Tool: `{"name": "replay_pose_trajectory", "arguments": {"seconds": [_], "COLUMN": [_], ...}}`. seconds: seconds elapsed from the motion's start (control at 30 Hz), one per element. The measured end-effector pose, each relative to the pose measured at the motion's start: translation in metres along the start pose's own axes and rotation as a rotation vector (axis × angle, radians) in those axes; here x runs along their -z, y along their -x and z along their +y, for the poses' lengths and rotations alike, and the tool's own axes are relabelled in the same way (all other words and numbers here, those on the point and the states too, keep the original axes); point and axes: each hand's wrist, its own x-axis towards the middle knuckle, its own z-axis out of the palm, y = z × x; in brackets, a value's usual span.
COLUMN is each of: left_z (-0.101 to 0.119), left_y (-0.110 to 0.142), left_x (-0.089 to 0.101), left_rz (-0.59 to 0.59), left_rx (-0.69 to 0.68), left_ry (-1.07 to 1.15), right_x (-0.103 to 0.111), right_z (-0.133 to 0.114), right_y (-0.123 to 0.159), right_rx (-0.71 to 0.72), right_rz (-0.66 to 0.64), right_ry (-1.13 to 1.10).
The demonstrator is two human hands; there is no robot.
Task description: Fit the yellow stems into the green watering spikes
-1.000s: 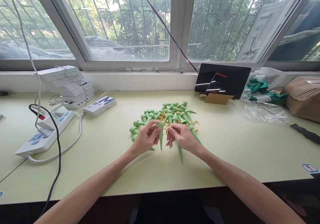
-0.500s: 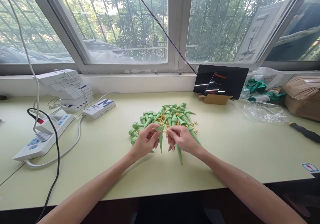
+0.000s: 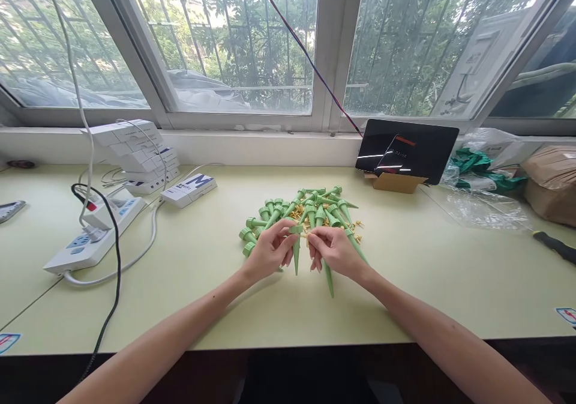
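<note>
My left hand (image 3: 270,249) is closed on a green plastic watering spike (image 3: 296,255), gripping it near its ribbed cap with the point hanging down. Just to the right, my right hand (image 3: 335,251) pinches a small yellow plastic piece (image 3: 305,235) close beside that cap; whether the two touch I cannot tell. Behind both hands lies a heap of similar green spikes (image 3: 311,212), with small yellow pieces (image 3: 358,238) scattered among them. One more spike (image 3: 330,281) sticks out below my right hand, its upper end hidden.
On the left stand a power strip (image 3: 94,230) with cables, stacked white boxes (image 3: 130,146) and a single white box (image 3: 189,191). At the back right a tablet (image 3: 407,152) leans on a cardboard stand (image 3: 398,182). Plastic wrapping (image 3: 490,206) and a black-handled tool (image 3: 553,248) lie farther right.
The whole scene has shifted slightly to the right as my head turned. Both hands keep their holds, and their poses barely differ.
</note>
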Motion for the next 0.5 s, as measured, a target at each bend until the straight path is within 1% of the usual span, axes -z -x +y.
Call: {"name": "replay_pose_trajectory", "arguments": {"seconds": [0.13, 0.23, 0.33, 0.5], "left_z": [0.0021, 0.0034, 0.003, 0.0029], "left_y": [0.0019, 0.0025, 0.0025, 0.0015], "left_x": [-0.0017, -0.0027, -0.0028, -0.0024], "left_rz": [0.013, 0.012, 0.014, 0.006], "left_rx": [-0.021, -0.022, -0.011, 0.013], "left_ry": [-0.03, -0.024, -0.01, 0.035], "right_x": [0.0019, 0.0025, 0.0015, -0.0003], "right_z": [-0.0015, -0.0006, 0.0006, 0.003], "right_y": [-0.0005, -0.0003, 0.0005, 0.0026], "right_rx": [-0.062, -0.072, -0.036, 0.059], "right_rz": [-0.051, -0.066, -0.045, 0.005], "right_ry": [-0.082, -0.108, -0.078, 0.067]}}
